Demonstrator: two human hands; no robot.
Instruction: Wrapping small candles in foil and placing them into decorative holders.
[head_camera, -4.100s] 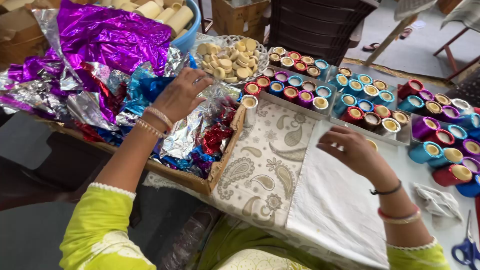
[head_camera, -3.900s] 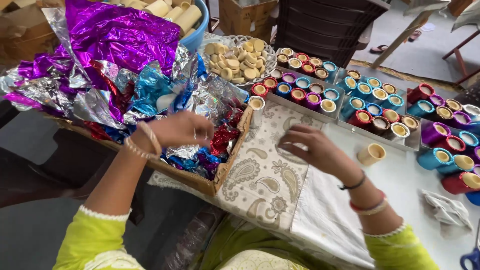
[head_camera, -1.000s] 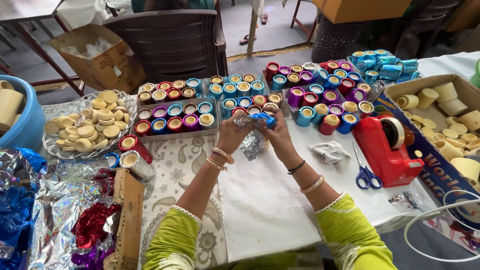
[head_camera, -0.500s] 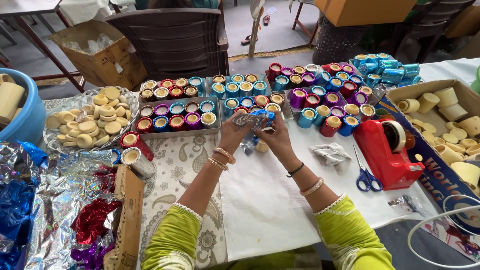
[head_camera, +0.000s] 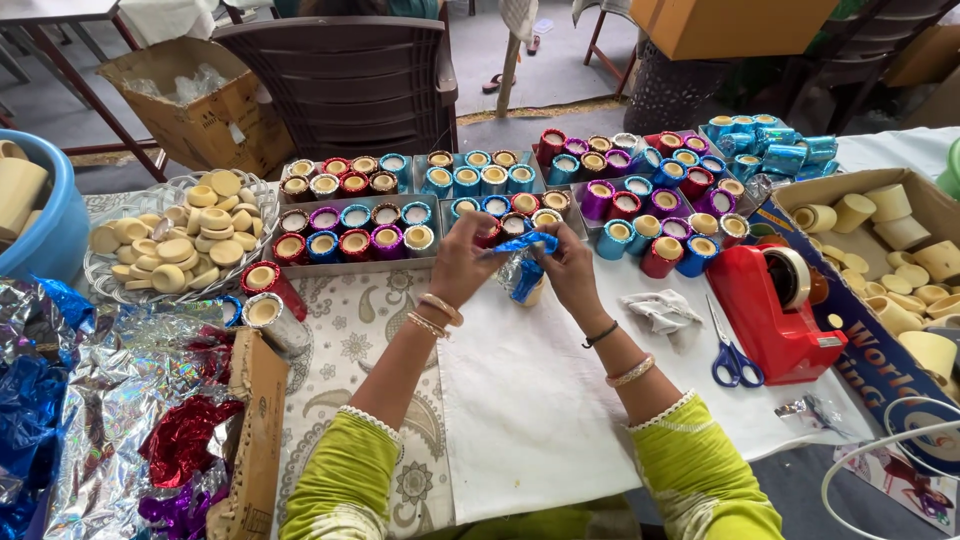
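Barely shifted, left hand (head_camera: 462, 262) and right hand (head_camera: 570, 268) both grip blue foil (head_camera: 522, 262), wrapping the cup (head_camera: 533, 291); tucking comes next.

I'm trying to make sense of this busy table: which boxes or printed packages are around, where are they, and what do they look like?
Brown cardboard box: on the floor, far left, open.
Printed carton: table's right edge, blue side with lettering, holds plain cups.
Orange-brown box: top right, closed.
Flat cardboard tray: lower left, holds shiny foil sheets.
No screens or signs.
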